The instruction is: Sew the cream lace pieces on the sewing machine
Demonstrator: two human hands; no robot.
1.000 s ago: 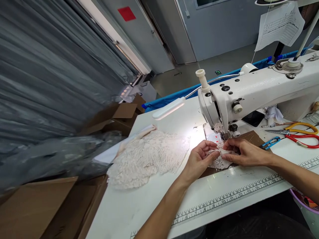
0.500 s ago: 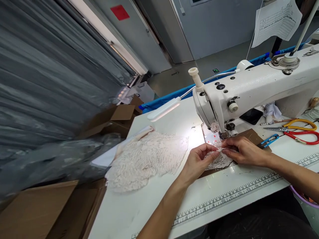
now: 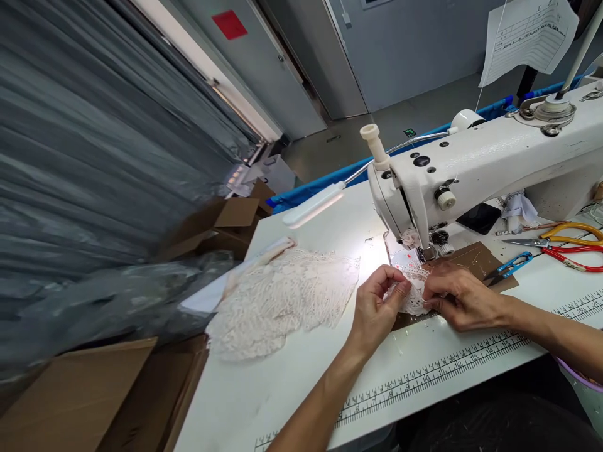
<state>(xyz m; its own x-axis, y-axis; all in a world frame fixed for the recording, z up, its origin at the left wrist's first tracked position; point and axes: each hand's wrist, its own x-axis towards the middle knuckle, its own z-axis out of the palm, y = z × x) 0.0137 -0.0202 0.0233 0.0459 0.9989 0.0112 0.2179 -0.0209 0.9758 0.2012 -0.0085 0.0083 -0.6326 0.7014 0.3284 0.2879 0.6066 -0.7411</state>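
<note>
A small piece of white lace point(image 3: 413, 300) is stretched between my hands, just in front of the sewing machine's presser foot point(image 3: 428, 253). My left hand point(image 3: 380, 301) pinches its left edge between thumb and fingers. On the other side, my right hand point(image 3: 459, 296) has its fingers closed on the right edge of the lace. The white sewing machine point(image 3: 471, 163) stands behind both hands. A larger spread of cream lace point(image 3: 287, 301) lies on the table to the left, apart from my hands.
Blue thread snips point(image 3: 511, 267) and scissors with yellow and red handles point(image 3: 565, 242) lie at the right. A lamp point(image 3: 315, 206) reaches over the white table point(image 3: 301, 395). Cardboard boxes point(image 3: 85, 389) stand off its left side. A printed ruler point(image 3: 424, 383) runs along the front edge.
My hands have moved slightly apart, the right one lower and rightward, opening out the lace between them. The whole view has shifted a little.
</note>
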